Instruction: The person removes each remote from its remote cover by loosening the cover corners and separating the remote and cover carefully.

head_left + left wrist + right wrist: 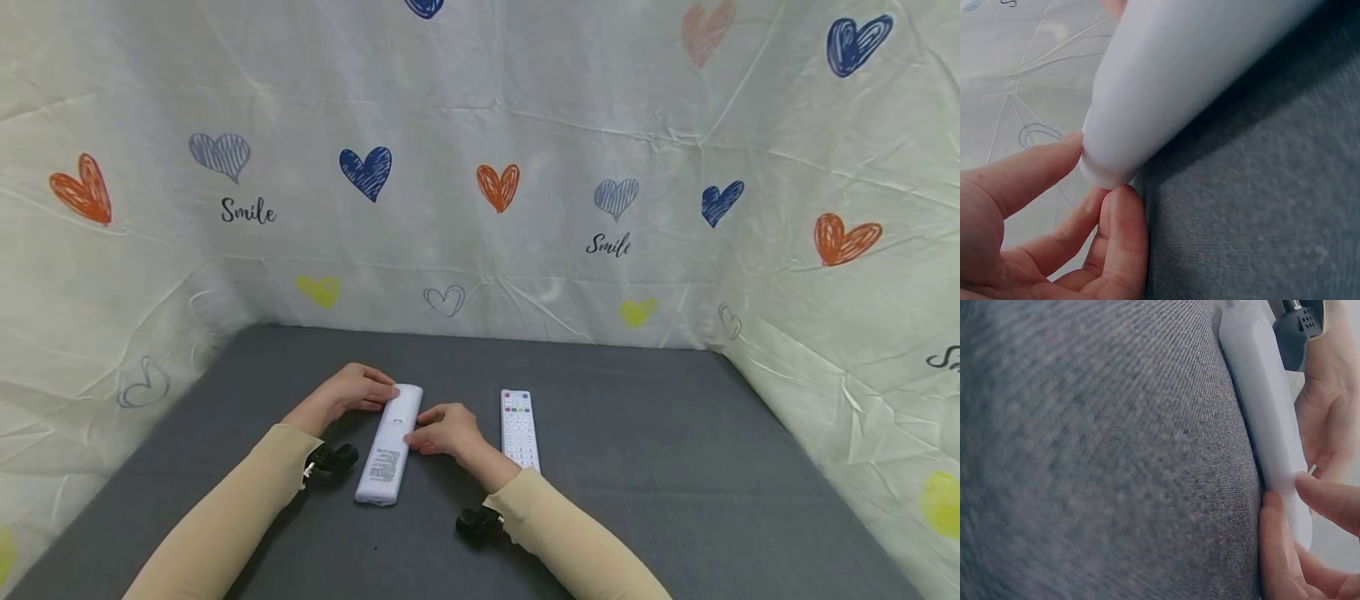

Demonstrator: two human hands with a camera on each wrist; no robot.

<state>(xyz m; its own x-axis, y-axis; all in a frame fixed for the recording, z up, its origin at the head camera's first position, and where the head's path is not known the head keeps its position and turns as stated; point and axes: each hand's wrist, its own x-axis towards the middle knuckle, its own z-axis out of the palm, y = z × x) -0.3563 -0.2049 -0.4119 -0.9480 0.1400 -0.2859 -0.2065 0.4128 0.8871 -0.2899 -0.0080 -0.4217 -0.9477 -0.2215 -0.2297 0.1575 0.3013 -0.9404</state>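
The white remote (pixel 390 446) lies face down on the near grey mat (pixel 675 467). The left hand (pixel 352 393) pinches its far end, the right hand (pixel 444 429) its right edge. It looks light, stiff and smooth, best gripped along its long edges.

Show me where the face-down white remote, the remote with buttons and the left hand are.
face-down white remote (pixel 390 446), head view, middle of its back.
remote with buttons (pixel 519 427), head view, keypad.
left hand (pixel 351 392), head view, back of hand.

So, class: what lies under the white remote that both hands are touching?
The white remote lies back-up on the grey cloth, a printed label showing. Its button face is turned down, hidden. Fingers touch its far end.
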